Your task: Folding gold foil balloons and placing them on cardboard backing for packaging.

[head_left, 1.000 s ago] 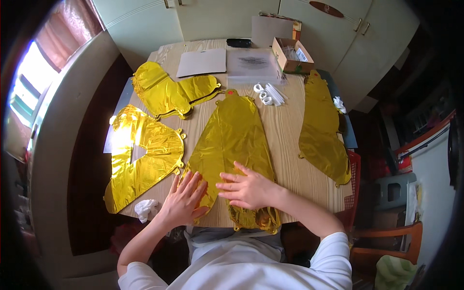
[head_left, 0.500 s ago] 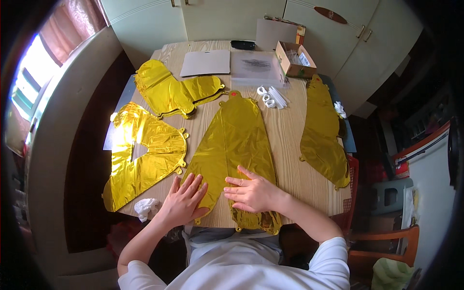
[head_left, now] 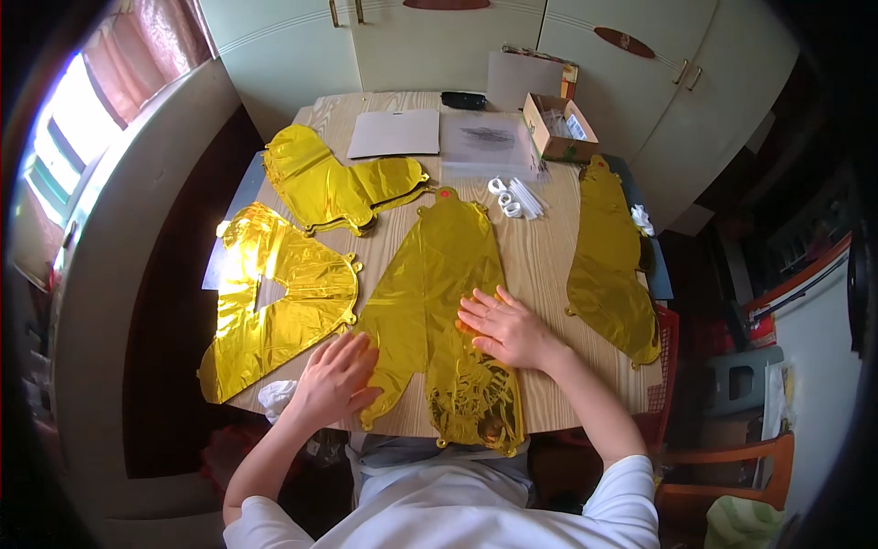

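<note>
a wooden table (head_left: 540, 265) holds several flat gold foil balloons, seen from above the seated person. the middle gold foil balloon (head_left: 434, 274) lies deflated with its long axis running from the table's near edge away toward the far side, tilting slightly right; its narrow top, with a small red spot, points away from the person, and its crumpled lower end hangs over the near edge. both hands rest on its near half. the right hand (head_left: 505, 327) lies flat on the balloon's right side, fingers spread and open, gripping nothing, and sits farther up the balloon than the other. the left hand (head_left: 337, 375) presses open-palmed on the balloon's left lower flap, just beside the table's near edge, also holding nothing. left of the middle balloon lies a wide gold balloon (head_left: 274, 306), and beyond that another gold balloon (head_left: 334, 183) at the far left. a long gold balloon (head_left: 608, 265) lies along the table's right edge, well apart from the hands. past the middle balloon's top sit white plastic straws (head_left: 517, 195), a clear plastic sleeve (head_left: 485, 142), a grey sheet (head_left: 395, 133) and an open cardboard box (head_left: 558, 128).
</note>
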`<action>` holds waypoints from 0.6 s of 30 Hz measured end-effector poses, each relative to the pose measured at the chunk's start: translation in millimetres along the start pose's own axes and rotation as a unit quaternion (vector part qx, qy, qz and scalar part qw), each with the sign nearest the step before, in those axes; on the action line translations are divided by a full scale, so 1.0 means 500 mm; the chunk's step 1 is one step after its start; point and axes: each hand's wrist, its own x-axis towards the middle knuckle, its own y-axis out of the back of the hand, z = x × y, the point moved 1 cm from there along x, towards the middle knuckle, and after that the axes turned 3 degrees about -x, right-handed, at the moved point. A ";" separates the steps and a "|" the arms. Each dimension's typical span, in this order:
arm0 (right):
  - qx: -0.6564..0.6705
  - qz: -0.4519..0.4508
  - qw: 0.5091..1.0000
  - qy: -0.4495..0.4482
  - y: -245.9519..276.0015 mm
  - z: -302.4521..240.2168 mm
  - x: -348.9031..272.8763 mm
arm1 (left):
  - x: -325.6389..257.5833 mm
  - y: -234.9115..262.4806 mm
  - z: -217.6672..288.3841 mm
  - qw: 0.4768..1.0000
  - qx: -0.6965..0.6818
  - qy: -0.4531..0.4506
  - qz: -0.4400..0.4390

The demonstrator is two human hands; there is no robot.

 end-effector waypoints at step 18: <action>-0.012 -0.019 1.000 0.002 -0.008 0.007 -0.010 | 0.011 0.015 -0.009 0.959 -0.115 0.257 -0.043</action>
